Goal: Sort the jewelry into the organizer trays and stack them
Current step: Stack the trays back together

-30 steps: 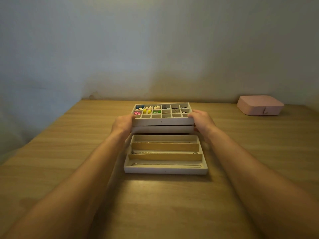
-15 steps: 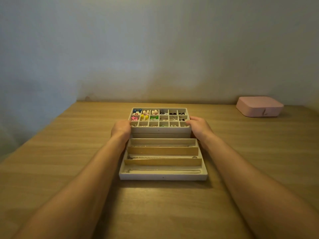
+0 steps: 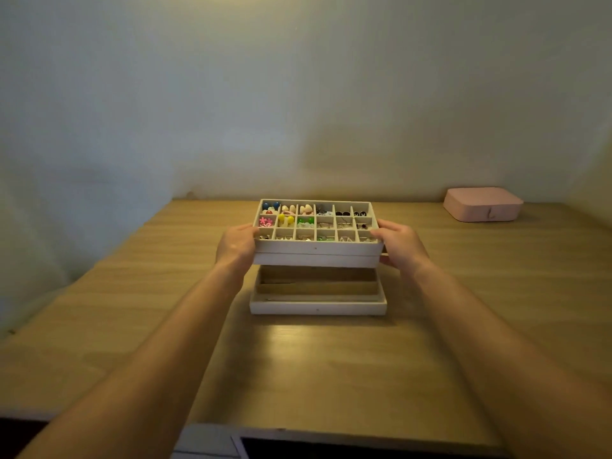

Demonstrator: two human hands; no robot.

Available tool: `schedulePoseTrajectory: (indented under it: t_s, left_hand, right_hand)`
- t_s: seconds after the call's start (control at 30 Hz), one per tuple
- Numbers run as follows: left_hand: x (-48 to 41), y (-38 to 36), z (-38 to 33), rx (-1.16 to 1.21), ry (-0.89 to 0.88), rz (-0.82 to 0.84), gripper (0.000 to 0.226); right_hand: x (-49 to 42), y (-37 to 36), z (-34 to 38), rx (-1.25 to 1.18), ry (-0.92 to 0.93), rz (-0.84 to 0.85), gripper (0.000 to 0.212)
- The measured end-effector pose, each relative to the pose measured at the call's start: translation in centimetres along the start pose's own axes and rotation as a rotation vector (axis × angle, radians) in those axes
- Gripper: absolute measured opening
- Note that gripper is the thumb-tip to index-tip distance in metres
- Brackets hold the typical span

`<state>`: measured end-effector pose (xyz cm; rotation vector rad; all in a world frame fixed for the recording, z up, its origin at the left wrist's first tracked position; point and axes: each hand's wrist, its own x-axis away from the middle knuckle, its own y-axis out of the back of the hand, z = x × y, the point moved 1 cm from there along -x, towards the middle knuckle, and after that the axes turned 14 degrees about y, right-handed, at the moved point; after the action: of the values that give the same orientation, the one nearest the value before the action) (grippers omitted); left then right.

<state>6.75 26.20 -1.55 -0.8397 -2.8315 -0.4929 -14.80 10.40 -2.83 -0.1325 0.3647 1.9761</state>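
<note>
**tray_nerd:** So where is everything sitting?

**beadbox22:** Both hands are up at the far end. The left hand (image 3: 236, 248) is wrapped around the left end of the grid tray (image 3: 316, 248), thumb up by the rim. The right hand (image 3: 399, 248) does the same on the right end, fingers curled under. There's a second tray (image 3: 316, 260) flush right under the grid one, and both hands have hold of the pair together.

**tray_nerd:** What does the grid one look like?

**beadbox22:** It's off-white, three rows of six little square pockets. The earrings (image 3: 285, 220) in the left pockets are bright: blue, red, pink, yellow, green. The right pockets hold darker and silvery bits, too small to make out.

**tray_nerd:** And below it?

**beadbox22:** A long-slot tray (image 3: 318, 307) lies flat on the tabletop (image 3: 314, 366), same off-white with tan dividers (image 3: 318, 288) running side to side. What looks like a thin chain (image 3: 298, 298) lies in the front slot. The held pair sits over its back half, roughly level. I can't tell whether their far edge touches it.

**tray_nerd:** Anything else around?

**beadbox22:** A closed pink box (image 3: 482, 204) at the far right, well apart, near the wall (image 3: 298, 94).
</note>
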Motion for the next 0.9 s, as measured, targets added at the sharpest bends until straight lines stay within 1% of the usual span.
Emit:
schedulePoseTrajectory:
  t_s: [0.17,0.37,0.57,0.7,0.73,0.8,0.87,0.9]
  left_hand:
    - [2.3,0.9,1.9,-0.019,0.016,0.007,0.030]
    - [4.0,0.9,3.4,-0.029,0.012,0.040,0.029]
    - [3.6,1.0,4.3,-0.044,0.058,-0.018,0.026]
    - [4.0,0.9,4.6,-0.095,0.043,-0.085,0.035]
    - [4.2,0.6,4.7,-0.100,0.050,-0.077,0.038]
    - [4.5,-0.1,4.8,-0.051,0.098,-0.048,0.041]
    - [4.6,-0.5,4.9,0.034,0.143,-0.031,0.034]
    - [4.6,-0.7,4.9,0.081,0.167,-0.027,0.032]
  right_hand:
    - [4.0,0.9,-1.1,-0.060,-0.051,-0.003,0.046]
    - [5.8,1.8,-1.1,-0.043,-0.047,-0.039,0.044]
    - [6.4,1.7,-1.0,-0.024,-0.041,-0.029,0.041]
    - [6.4,1.3,-1.0,0.017,-0.048,-0.054,0.041]
    - [6.4,1.1,-1.0,0.040,-0.064,-0.057,0.040]
    - [6.6,0.2,-1.1,0.043,-0.106,-0.046,0.030]
    - [6.5,-0.5,-1.3,0.016,-0.131,-0.057,0.021]
    - [6.4,-0.6,-1.5,0.023,-0.137,-0.069,0.021]
